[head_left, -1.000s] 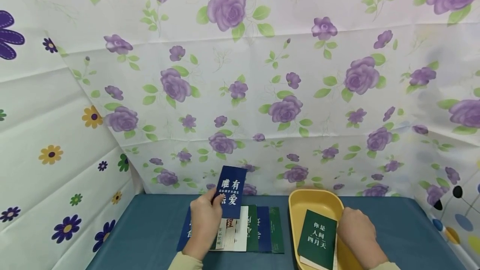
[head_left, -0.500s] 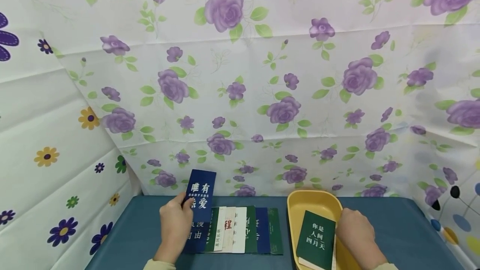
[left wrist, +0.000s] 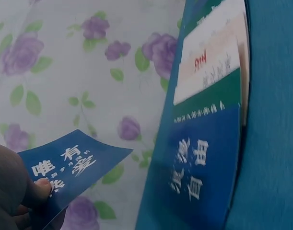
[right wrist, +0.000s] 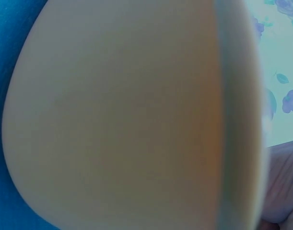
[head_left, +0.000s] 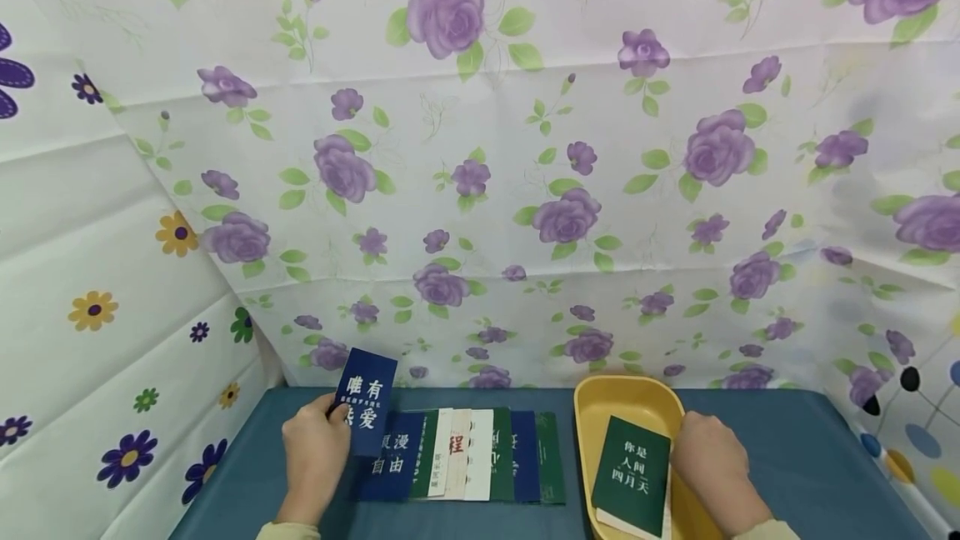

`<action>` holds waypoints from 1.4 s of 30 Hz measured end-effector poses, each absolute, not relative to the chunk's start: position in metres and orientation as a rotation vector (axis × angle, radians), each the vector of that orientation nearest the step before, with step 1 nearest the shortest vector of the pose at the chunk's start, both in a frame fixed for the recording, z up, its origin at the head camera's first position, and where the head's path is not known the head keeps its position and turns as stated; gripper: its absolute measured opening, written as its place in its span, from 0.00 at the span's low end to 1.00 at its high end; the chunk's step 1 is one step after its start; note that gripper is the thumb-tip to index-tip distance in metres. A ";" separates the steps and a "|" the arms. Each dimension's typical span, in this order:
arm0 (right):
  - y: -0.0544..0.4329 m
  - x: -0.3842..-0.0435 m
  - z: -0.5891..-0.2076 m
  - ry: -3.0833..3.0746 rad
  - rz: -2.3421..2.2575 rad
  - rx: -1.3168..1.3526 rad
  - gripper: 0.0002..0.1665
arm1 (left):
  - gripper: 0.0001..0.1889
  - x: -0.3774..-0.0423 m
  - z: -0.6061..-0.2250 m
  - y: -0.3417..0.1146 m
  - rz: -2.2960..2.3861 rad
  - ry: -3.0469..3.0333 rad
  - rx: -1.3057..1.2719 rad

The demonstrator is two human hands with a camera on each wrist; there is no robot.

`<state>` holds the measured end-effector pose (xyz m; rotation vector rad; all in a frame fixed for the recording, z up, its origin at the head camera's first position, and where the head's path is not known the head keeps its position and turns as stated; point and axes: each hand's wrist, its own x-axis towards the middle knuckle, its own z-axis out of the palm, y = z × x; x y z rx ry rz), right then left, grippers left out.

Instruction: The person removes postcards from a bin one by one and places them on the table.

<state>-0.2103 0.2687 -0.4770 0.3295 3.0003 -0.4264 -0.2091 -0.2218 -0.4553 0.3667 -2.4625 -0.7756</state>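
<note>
My left hand (head_left: 315,444) pinches a dark blue card (head_left: 372,394) with white Chinese characters between thumb and fingers. It is tilted up at the left end of a row of overlapping cards, overlapping the leftmost one, a blue card (left wrist: 204,163), in the head view. Blue, green and white cards (head_left: 480,465) make up that row on the table. My right hand (head_left: 711,461) grips the right rim of a yellow tray (head_left: 626,394). Inside the tray lies a green card (head_left: 633,469) with a pale one partly hidden beneath it. The tray's outer wall (right wrist: 127,115) fills most of the right wrist view.
A blue-green cloth (head_left: 300,411) covers the table. Behind it hangs a white sheet (head_left: 495,123) with purple roses, and on the left a white sheet (head_left: 112,248) with coloured flowers. Another patterned sheet (head_left: 930,407) closes off the right side.
My left hand has carried the blue card leftward, from over the middle of the row to its left end, uncovering the leftmost cards. The right hand stays on the tray.
</note>
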 end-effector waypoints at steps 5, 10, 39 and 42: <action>0.267 -0.210 -0.474 3.046 -0.421 0.294 0.09 | 0.11 -0.209 -0.461 -0.233 -0.787 -2.486 0.396; 0.265 -0.207 -0.471 3.025 -0.417 0.301 0.09 | 0.12 -0.208 -0.471 -0.238 -0.806 -2.553 0.468; 0.265 -0.204 -0.470 3.008 -0.414 0.300 0.10 | 0.12 -0.208 -0.496 -0.228 -0.854 -2.740 0.638; 0.265 -0.204 -0.470 3.006 -0.411 0.306 0.10 | 0.12 -0.208 -0.499 -0.228 -0.853 -2.748 0.628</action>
